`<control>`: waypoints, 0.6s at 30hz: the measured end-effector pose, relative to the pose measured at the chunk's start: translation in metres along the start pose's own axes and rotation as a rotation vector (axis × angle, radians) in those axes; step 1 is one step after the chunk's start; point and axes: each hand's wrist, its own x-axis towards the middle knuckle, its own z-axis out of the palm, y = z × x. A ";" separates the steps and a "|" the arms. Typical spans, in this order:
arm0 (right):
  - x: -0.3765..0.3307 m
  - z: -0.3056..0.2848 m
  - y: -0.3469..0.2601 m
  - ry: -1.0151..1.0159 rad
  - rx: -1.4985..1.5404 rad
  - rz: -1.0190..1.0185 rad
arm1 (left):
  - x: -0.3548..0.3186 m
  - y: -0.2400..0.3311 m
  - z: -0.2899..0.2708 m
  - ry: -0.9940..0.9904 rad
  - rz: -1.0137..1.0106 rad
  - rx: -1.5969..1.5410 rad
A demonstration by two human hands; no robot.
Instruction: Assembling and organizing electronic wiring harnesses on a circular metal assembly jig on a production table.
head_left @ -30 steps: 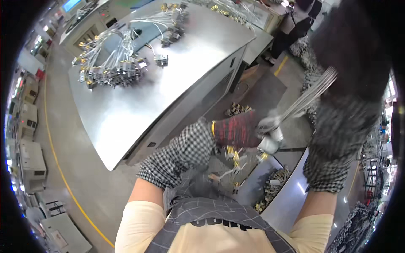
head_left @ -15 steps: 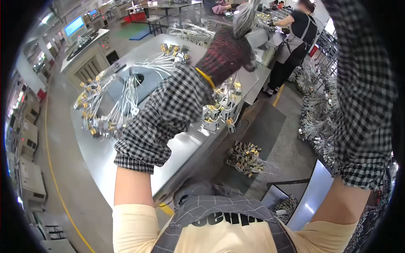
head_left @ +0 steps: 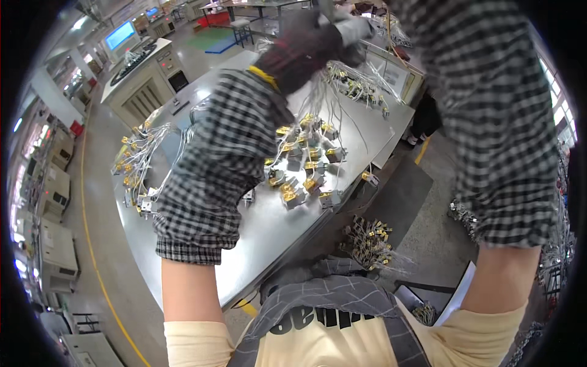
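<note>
My left hand (head_left: 306,52), in a dark red and black knit glove, is closed round a bundle of grey-white wires (head_left: 315,101) above the metal table. Its lower ends spread to several grey connectors with yellow parts (head_left: 306,162) at the table's front edge. A pale grey piece (head_left: 356,29) juts out on the right of the glove; I cannot make out what it is. My right arm in its checked sleeve (head_left: 489,110) reaches up past the top edge, and its hand is out of view.
More wire harnesses lie on the metal table (head_left: 257,235), at left (head_left: 143,159) and far right (head_left: 358,85). Another harness pile (head_left: 370,241) is down beside the table's front edge. One connector (head_left: 369,178) hangs off the edge. A stool (head_left: 242,27) stands beyond.
My left hand has moved a little left and up. The hanging bundle's connectors now show spread below it. My right arm has swung inward, and the co-worker is mostly hidden behind it.
</note>
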 end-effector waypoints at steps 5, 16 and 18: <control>-0.004 0.011 0.020 -0.066 0.097 0.016 | 0.025 0.010 -0.018 -0.068 0.326 0.402; -0.014 0.016 0.034 -0.130 0.317 0.018 | -0.008 -0.078 -0.008 0.221 0.005 0.129; -0.017 0.014 0.037 -0.126 0.345 0.021 | -0.014 -0.084 -0.003 0.267 -0.074 0.102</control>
